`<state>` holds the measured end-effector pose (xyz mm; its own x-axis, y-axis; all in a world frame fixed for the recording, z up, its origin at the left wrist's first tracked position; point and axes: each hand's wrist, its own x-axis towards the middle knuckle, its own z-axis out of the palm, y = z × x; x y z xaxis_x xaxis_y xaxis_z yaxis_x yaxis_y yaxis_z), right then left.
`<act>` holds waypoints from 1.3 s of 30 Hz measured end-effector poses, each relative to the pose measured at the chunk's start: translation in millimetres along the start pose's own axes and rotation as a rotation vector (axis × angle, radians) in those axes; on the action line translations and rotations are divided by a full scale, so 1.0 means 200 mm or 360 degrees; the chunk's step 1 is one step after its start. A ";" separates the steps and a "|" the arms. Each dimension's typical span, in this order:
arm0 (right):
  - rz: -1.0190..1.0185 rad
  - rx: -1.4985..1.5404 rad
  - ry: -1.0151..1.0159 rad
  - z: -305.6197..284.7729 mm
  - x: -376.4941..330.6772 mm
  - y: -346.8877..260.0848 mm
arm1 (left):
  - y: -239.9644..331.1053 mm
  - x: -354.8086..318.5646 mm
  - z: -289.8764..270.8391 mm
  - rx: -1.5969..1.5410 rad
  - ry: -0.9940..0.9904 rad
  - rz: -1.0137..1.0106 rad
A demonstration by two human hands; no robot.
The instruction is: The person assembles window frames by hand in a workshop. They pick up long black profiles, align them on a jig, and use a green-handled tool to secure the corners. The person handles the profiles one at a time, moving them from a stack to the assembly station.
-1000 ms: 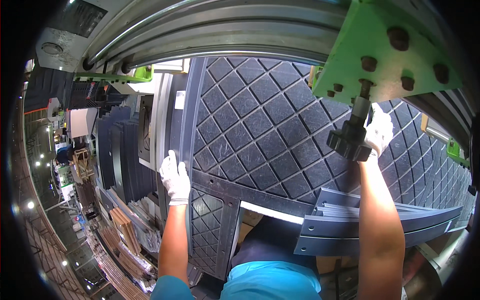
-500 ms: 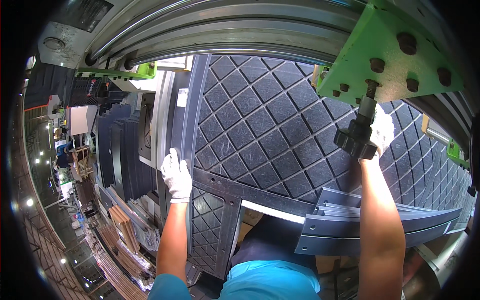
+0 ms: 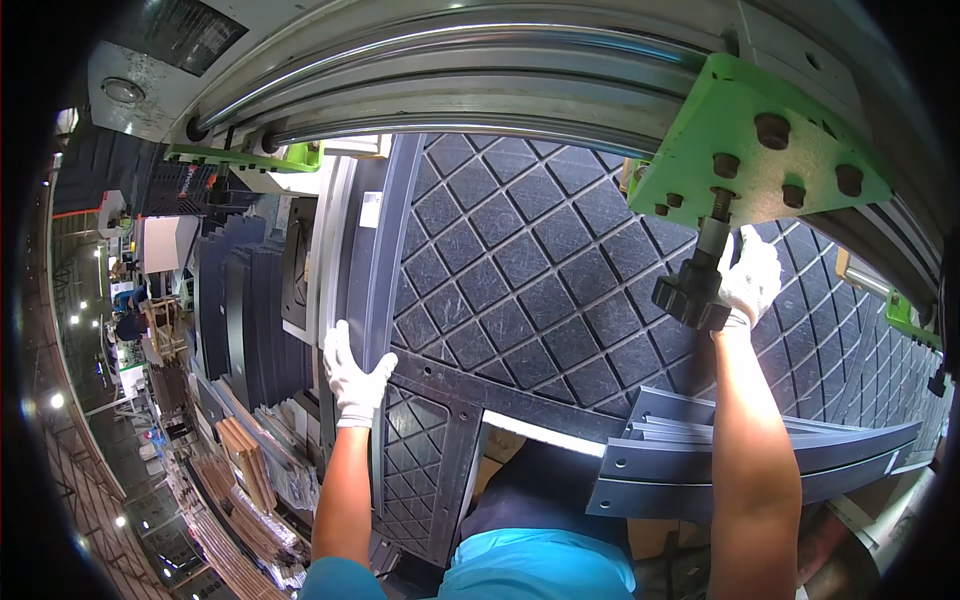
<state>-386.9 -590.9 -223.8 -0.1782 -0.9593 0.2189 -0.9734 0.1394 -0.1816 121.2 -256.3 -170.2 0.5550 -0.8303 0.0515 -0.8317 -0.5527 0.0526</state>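
My left hand [image 3: 357,382], in a white glove, has its fingers stretched and its thumb spread wide. It lies at the lower part of a long grey metal profile [image 3: 366,265] along the left side of the black diamond-grooved mat [image 3: 520,265]. I cannot tell whether it presses on the profile. My right hand [image 3: 755,282], also gloved in white, is over the mat, just beyond a black star-shaped knob [image 3: 690,293] that partly hides it. Its visible fingers reach forward, apart, with nothing seen in them. Below my right forearm lie several grey metal strips [image 3: 650,455].
A green bolted bracket [image 3: 760,150] carries the knob's threaded rod. Shiny guide rods [image 3: 450,50] cross the far side. A second green bracket [image 3: 303,155] stands at the far left. Dark panels [image 3: 255,320] and bundled long profiles [image 3: 225,500] stand to the left.
My left thumb has swung out from the fingers, and the hand sits slightly lower in view. The right hand's fingers show more plainly beside the knob. The whole view has shifted a little.
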 end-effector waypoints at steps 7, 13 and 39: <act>0.0037 -0.0056 -0.0104 -0.04 0.02 -0.03 | -0.08 -0.17 -0.08 -0.0016 -0.0129 -0.0186; -0.0011 -0.0033 -0.0040 -0.03 0.00 -0.02 | -0.08 -0.20 -0.08 -0.0021 -0.0199 -0.0298; -0.0045 -0.0010 0.0085 0.01 0.00 0.01 | -0.11 -0.20 -0.05 -0.0059 -0.0082 -0.0229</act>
<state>-388.0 -590.8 -226.7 -0.1577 -0.9484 0.2750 -0.9791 0.1139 -0.1684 117.9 -209.7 -163.2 0.6659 -0.7460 -0.0104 -0.7422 -0.6638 0.0924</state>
